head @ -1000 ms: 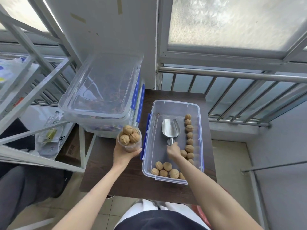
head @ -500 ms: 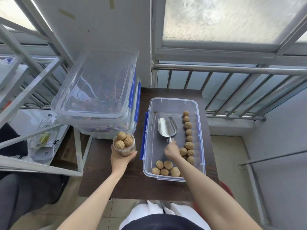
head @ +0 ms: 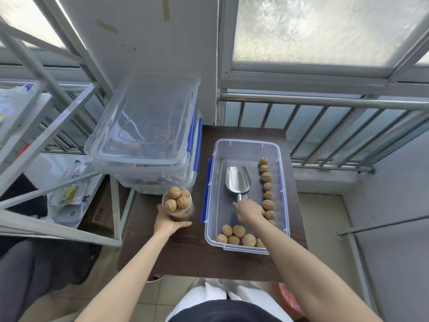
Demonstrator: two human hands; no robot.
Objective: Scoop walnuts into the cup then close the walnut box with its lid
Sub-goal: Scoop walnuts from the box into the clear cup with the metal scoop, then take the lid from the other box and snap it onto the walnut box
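Note:
A clear walnut box (head: 246, 145) with blue latches stands open on the dark table (head: 185, 256). Walnuts (head: 267, 187) line its right wall and several more lie at its near end. An empty metal scoop (head: 238, 180) lies flat in the box, bowl away from me. My right hand (head: 249, 210) rests on the scoop's handle. My left hand (head: 170, 221) grips a clear cup (head: 177, 203) heaped with walnuts, standing on the table left of the box. A clear lid (head: 148, 119) rests on the stacked bins at the left.
Stacked clear bins (head: 162, 177) with blue latches fill the table's far left corner. A grey metal rack (head: 46, 126) stands to the left, with bags on its shelf. A steel railing (head: 325, 103) and a window run behind the table. The table's right edge drops to a tiled floor.
My left hand has lowered the full cup down onto the table. My right hand stays on the handle, and the scoop has settled flat in the box.

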